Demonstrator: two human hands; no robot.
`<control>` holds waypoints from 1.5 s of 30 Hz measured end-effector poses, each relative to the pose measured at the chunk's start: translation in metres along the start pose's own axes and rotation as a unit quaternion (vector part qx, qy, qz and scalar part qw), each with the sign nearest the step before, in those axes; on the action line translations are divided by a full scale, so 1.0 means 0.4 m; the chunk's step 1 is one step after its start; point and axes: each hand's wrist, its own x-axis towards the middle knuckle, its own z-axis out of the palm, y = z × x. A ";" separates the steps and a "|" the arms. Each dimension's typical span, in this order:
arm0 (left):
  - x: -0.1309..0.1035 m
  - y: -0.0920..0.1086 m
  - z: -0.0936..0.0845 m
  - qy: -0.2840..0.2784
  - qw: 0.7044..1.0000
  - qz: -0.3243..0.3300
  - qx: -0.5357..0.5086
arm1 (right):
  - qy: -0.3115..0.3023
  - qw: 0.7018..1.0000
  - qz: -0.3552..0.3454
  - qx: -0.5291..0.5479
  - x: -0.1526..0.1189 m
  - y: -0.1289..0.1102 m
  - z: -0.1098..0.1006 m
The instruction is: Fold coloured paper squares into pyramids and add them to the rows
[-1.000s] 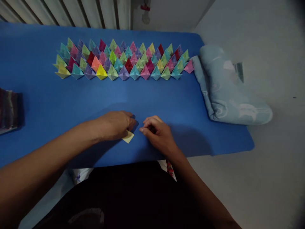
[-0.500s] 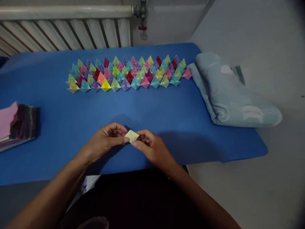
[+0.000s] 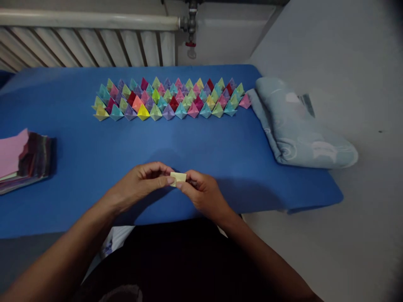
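Observation:
Between my two hands is a small folded piece of pale yellow paper (image 3: 178,178), held above the near half of the blue-covered surface (image 3: 119,144). My left hand (image 3: 146,180) pinches its left side, thumb on the front face. My right hand (image 3: 201,191) grips the right side, with the thumb at the lower edge and the fingers curled behind. The paper shows a roughly rectangular face. Farther back stand rows of small folded paper boats (image 3: 168,112) in many colours.
A stack of coloured paper (image 3: 12,153) with a pink sheet on top lies at the left. At the right is a folded grey-blue blanket (image 3: 302,130). Behind the surface are a white radiator (image 3: 103,46) and a valve with a red handle (image 3: 190,44). A wall rises at the right.
The paper in my hands showed a diamond with a centre crease; now its face looks rectangular. Both hands keep their hold. The camera view has shifted slightly.

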 end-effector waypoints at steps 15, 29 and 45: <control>0.040 -0.081 0.015 0.097 0.774 0.351 0.517 | 0.012 0.836 -0.293 -0.463 0.036 0.064 -0.014; -0.003 -0.150 0.018 0.106 0.709 0.403 0.569 | -0.002 0.843 -0.288 -0.455 -0.002 0.099 -0.025; 0.006 -0.130 0.027 0.127 0.758 0.316 0.556 | 0.017 0.878 -0.240 -0.414 0.012 0.103 -0.022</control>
